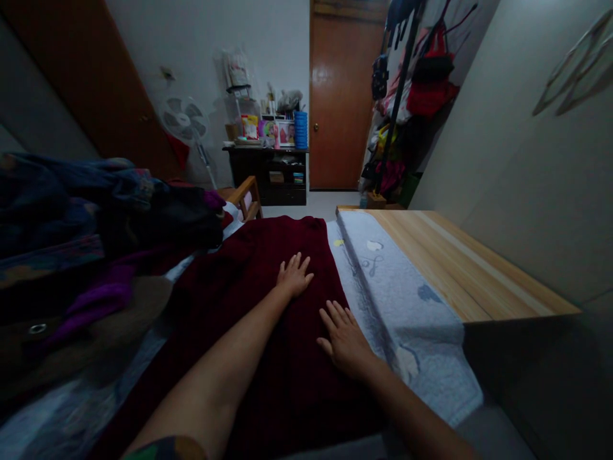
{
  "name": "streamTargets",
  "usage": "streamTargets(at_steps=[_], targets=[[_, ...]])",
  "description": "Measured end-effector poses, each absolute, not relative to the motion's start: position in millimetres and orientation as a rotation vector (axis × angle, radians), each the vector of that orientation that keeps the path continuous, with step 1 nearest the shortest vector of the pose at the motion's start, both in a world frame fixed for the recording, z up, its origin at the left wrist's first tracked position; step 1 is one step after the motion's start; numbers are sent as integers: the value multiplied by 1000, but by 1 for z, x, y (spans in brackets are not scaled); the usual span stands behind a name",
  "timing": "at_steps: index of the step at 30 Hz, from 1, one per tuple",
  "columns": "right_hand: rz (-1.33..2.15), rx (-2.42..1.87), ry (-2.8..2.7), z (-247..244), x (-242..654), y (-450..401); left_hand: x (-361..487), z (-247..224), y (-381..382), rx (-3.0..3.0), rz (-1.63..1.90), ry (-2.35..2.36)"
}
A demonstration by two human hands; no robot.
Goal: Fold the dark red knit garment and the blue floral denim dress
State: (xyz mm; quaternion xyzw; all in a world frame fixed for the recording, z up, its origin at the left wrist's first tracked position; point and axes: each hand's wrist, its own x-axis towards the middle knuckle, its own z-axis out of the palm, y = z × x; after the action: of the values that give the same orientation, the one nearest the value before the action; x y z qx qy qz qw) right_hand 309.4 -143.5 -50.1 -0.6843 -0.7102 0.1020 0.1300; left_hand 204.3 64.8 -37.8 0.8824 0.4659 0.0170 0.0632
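Note:
A dark red cloth [258, 255] is spread out in front of me on a bed. My left hand [294, 276] lies on its upper middle part, palm down, fingers spread. Closer to me and to the right, my right hand [345, 338] rests palm down near the cloth's right edge, its fingers also apart. Neither hand holds anything. Beyond that edge runs a light grey patterned bed cover [393, 275].
A heap of dark and purple clothes [158, 217] fills the left side. A wooden board [450, 262] borders the bed at the right. Farther back are a white fan [186, 121], a black cabinet [249, 176], a brown door [340, 96] and hanging bags [431, 76].

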Motion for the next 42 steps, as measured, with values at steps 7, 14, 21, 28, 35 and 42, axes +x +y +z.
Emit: streamTargets(at_steps=[7,14,21,28,35,42], targets=[[194,-1957,-2026,-56,310,-144,176,-22,-13,2690,-94,1119],[223,-1954,-2103,-48,308,-158,142,-42,-84,2777,108,1142],[153,-1913,-2135,-57,304,-180,140,-55,-91,2790,225,1130],[148,-1903,-2142,-49,300,-193,128,-58,-92,2710,336,1056],[233,-1905,-2155,-34,280,-185,90,-50,-116,2571,185,907],[252,-1746,-2309,-50,280,-182,68,-48,-128,2557,152,960]])
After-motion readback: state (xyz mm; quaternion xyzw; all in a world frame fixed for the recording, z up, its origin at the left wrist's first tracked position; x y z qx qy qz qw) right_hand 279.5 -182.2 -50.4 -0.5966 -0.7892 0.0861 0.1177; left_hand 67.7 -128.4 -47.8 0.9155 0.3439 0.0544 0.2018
